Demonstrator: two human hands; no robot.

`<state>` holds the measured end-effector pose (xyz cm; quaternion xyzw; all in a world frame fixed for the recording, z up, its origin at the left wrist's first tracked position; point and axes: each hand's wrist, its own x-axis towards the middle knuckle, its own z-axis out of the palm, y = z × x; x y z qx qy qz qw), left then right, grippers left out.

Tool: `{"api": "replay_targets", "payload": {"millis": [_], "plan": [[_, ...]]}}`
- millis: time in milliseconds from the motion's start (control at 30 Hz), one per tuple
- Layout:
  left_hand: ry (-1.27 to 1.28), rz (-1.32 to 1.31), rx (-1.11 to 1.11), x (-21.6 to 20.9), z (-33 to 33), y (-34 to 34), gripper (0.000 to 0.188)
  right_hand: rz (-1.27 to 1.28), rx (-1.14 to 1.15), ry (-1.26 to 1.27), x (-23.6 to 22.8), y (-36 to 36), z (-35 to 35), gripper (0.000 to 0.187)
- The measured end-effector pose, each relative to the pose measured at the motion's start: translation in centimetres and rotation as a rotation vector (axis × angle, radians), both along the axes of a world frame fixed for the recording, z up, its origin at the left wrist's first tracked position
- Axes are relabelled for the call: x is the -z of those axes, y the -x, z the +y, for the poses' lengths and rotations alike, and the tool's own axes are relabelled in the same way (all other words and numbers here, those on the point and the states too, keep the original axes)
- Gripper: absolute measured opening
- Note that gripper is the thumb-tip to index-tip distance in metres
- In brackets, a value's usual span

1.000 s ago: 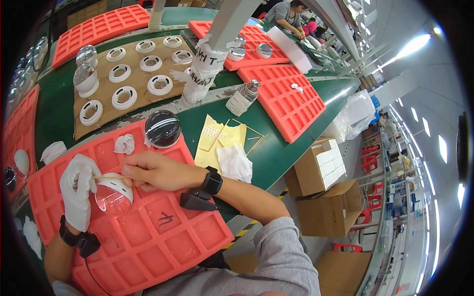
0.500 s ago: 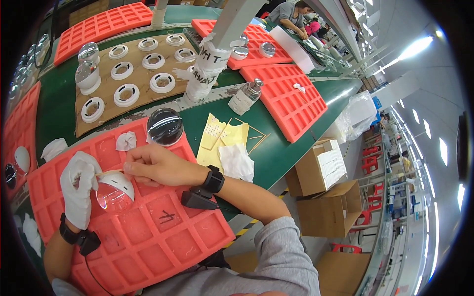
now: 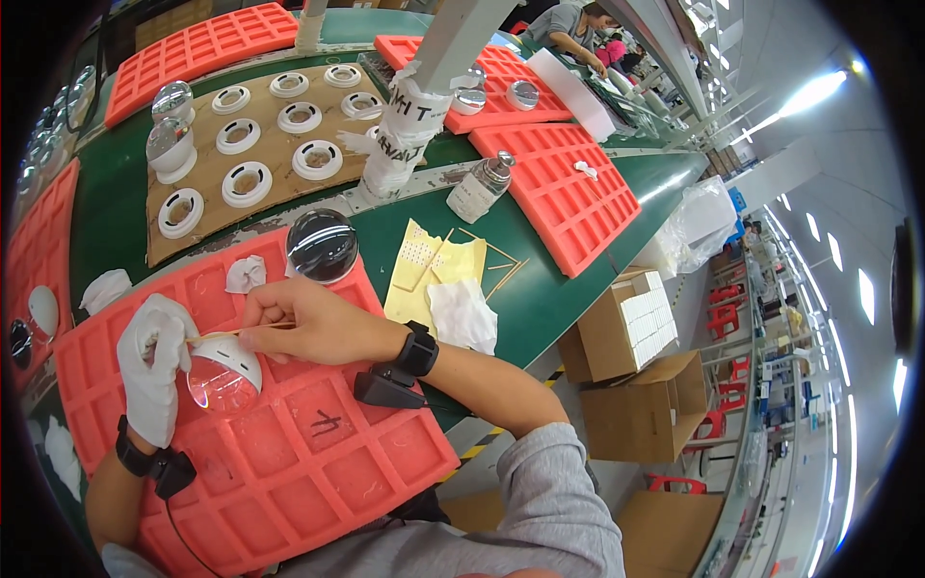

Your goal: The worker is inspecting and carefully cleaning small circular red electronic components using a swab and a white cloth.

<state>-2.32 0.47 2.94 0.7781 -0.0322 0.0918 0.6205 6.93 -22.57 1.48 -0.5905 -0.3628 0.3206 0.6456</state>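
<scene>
1. Left hand (image 3: 156, 361), white-gloved: fingers curled at the left side of the dome unit (image 3: 224, 380); whether they grip it cannot be told.
2. Right hand (image 3: 303, 326), bare: fingers nearly closed, pinching a thin wooden stick (image 3: 218, 336) that crosses above the dome unit's white part.
3. Dome unit: over the red tray (image 3: 390, 472), nearer its far edge.
4. Dark dome (image 3: 323, 249): at the tray's far right corner.

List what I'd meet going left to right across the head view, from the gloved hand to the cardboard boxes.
Gloved left hand → clear dome with white housing → bare right hand → yellow sheet → cardboard boxes.
</scene>
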Motion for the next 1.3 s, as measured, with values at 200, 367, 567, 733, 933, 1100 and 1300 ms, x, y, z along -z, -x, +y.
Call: {"api": "replay_targets", "payload": {"millis": [200,367,567,733,933,1100,1300], "plan": [[0.015,-0.005,-0.011,0.1,-0.2,-0.1,0.024,0.070,-0.046,0.007,-0.1,0.1,0.0,0.019],[-0.024,-0.038,0.008,0.2,0.0,-0.3,0.023,0.058,-0.063,0.078,-0.4,-0.2,-0.1,0.020],[-0.006,-0.026,0.014,0.5,0.1,-0.2,0.021,0.033,-0.086,0.116,-0.2,0.0,-0.2,0.023],[-0.010,-0.001,0.038,0.2,0.4,-0.1,0.020,0.020,-0.102,0.119,-0.3,0.0,-0.1,0.025],[-0.070,0.081,0.067,0.4,-0.5,-0.9,0.021,-0.014,-0.106,0.174,-0.8,0.0,-0.3,0.028],[-0.048,0.096,0.117,-0.5,-0.7,-0.9,0.029,0.022,-0.109,0.170,-0.9,-0.2,-0.2,0.032],[-0.044,0.045,0.193,-0.5,0.1,-0.6,0.040,0.016,-0.111,0.143,-1.0,0.0,-0.4,0.036]]}}
